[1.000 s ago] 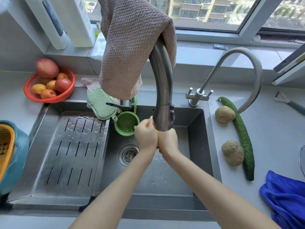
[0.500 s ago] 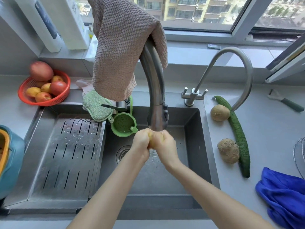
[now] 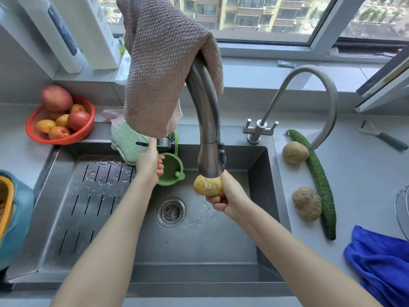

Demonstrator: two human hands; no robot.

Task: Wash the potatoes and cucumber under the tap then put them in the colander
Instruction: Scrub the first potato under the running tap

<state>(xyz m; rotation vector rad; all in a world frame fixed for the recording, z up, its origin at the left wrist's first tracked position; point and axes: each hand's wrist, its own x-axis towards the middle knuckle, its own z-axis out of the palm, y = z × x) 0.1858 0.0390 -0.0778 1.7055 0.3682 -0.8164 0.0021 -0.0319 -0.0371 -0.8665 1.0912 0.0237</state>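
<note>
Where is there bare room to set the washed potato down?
Free: the drain board left of the basin, and the counter between cucumber and peeler. Crowded: the basin's right edge, with two potatoes and the cucumber; a blue cloth fills the near corner.

We note: left hand (image 3: 148, 161) off wet yellow potato (image 3: 207, 186), now up at steel tap lever (image 3: 164, 143) behind sink, touching it, grip unclear. Right hand (image 3: 228, 197) alone holds potato under curved steel spout (image 3: 210, 160). Potato more exposed.
</note>
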